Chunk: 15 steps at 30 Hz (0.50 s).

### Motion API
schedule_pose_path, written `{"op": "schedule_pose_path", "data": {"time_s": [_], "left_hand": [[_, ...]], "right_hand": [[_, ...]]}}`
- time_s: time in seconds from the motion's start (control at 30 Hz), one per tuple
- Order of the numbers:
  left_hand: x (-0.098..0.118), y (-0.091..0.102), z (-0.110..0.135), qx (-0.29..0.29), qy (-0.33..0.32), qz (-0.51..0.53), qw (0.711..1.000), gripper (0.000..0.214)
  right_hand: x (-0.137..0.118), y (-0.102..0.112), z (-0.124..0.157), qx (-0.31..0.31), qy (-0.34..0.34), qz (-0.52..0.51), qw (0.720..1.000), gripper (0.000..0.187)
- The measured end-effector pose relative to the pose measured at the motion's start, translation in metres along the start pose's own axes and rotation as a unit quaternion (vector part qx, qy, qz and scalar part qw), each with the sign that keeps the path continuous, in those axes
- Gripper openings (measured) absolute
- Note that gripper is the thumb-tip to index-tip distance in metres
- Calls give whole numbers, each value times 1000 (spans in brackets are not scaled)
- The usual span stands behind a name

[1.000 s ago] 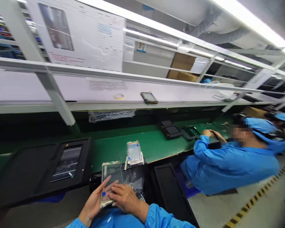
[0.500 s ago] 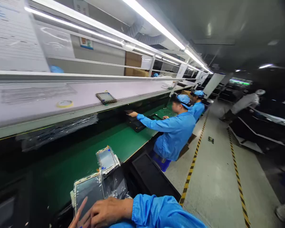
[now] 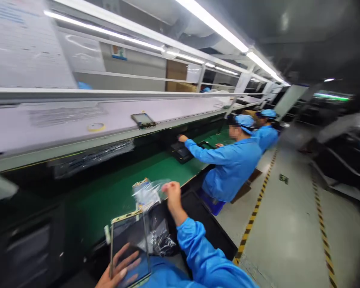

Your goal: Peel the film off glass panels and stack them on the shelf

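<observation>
Right hand [image 3: 173, 196] lifted, fingers pinching clear plastic film [image 3: 147, 195], left hand [image 3: 120, 269] — fingers spread — holding a glass panel [image 3: 128, 236]

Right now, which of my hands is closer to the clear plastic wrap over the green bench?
Your right hand is closer: it is raised at the wrap's right edge, fingertips at the film. Your left hand is lower, well below the clear plastic wrap, behind the glass panel it holds.

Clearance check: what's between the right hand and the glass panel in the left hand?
In the head view, crumpled clear plastic wrap lies between the right hand and the glass panel, which is held in the left hand.
</observation>
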State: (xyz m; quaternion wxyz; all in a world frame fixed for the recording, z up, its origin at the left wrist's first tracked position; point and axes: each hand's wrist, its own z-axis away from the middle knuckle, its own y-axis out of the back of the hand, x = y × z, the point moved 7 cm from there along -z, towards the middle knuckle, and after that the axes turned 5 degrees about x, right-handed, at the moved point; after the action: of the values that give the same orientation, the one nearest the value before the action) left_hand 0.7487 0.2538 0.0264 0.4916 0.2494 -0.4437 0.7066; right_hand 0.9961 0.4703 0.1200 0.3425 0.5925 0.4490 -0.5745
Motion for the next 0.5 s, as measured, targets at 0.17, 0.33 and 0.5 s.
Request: {"op": "schedule_pose_path", "data": {"time_s": [0.17, 0.33, 0.5], "left_hand": [[15, -4, 12, 15, 28, 60, 998, 63], [25, -3, 14, 25, 18, 84, 996, 65], [21, -4, 14, 13, -2, 84, 996, 59]], "right_hand": [[-13, 17, -28, -28, 104, 149, 983, 54], [43, -37, 38, -314, -111, 41, 942, 66], [51, -72, 77, -366, -243, -78, 895, 53]]}}
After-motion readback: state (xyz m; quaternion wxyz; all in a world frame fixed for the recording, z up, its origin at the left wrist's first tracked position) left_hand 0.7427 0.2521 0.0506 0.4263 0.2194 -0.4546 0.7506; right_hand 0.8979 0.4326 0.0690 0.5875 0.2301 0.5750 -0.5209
